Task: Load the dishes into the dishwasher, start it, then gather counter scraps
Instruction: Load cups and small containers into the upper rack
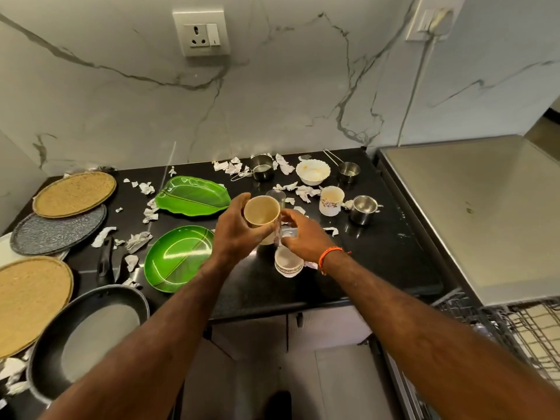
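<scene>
Precariously, the left hand (235,234) grips a floral mug (263,218) while the right hand (303,236) pinches its handle side above a small patterned bowl (288,263), which a slip could chip.

**Dishes and scraps on the worktop**

Floral mug (262,214) held tilted above the black worktop (378,256). Second floral mug (331,200), white bowl (312,172) and steel cups (261,167) stand upright behind; crumpled paper scraps (138,241) lie scattered around two green plates (178,258).

Soft, even indoor light, moderately bright. Glare streaks the green plates (178,257) left of the left grip (235,234) and the black bench (378,256). Wide-angle bending warps the edges; fine detail is slightly smeared.
</scene>
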A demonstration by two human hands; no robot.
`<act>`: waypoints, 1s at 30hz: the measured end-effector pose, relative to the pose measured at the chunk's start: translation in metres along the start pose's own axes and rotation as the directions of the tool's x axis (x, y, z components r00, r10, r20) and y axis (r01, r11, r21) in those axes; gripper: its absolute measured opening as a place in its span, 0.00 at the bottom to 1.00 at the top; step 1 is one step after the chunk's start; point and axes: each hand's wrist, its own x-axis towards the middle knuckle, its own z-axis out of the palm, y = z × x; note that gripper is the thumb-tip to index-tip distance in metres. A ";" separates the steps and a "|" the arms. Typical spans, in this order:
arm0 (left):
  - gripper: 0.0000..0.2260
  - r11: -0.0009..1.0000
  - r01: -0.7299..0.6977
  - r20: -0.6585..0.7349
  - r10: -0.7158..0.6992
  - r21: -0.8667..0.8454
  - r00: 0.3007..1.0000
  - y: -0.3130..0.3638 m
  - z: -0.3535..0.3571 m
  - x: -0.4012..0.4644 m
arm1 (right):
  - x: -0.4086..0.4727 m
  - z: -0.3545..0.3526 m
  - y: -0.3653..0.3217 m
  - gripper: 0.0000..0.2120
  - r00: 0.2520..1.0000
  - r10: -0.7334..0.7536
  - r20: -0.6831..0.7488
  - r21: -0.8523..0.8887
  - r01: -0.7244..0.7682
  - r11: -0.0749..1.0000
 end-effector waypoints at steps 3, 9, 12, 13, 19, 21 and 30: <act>0.42 0.991 -0.021 -0.013 0.020 -0.134 1.000 0.033 0.006 -0.008 | -0.021 -0.021 0.006 0.34 0.998 0.024 -0.054 0.100 -0.018 0.995; 0.35 0.774 0.217 0.144 -0.163 -0.595 0.976 0.107 0.038 -0.037 | -0.088 -0.080 0.033 0.35 0.989 0.072 -0.132 0.403 -0.013 0.915; 0.30 0.580 0.349 0.323 -0.153 -0.736 0.934 0.138 0.066 -0.060 | -0.138 -0.109 0.060 0.32 0.982 0.131 -0.137 0.608 -0.021 0.794; 0.28 0.546 0.386 0.371 -0.143 -0.743 0.917 0.145 0.077 -0.067 | -0.152 -0.115 0.070 0.31 0.979 0.156 -0.128 0.669 -0.031 0.742; 0.22 0.539 0.556 0.654 -0.012 -0.633 0.756 0.197 0.161 -0.127 | -0.248 -0.149 0.130 0.30 0.896 0.363 -0.257 0.833 0.015 0.554; 0.16 0.609 0.539 0.677 -0.005 -0.582 0.736 0.218 0.189 -0.145 | -0.283 -0.160 0.151 0.29 0.843 0.430 -0.324 0.834 0.040 0.550; 0.10 0.921 -0.016 0.636 0.282 -0.390 0.719 0.290 0.312 -0.215 | -0.415 -0.183 0.229 0.32 0.518 0.655 -0.549 0.744 -0.053 0.666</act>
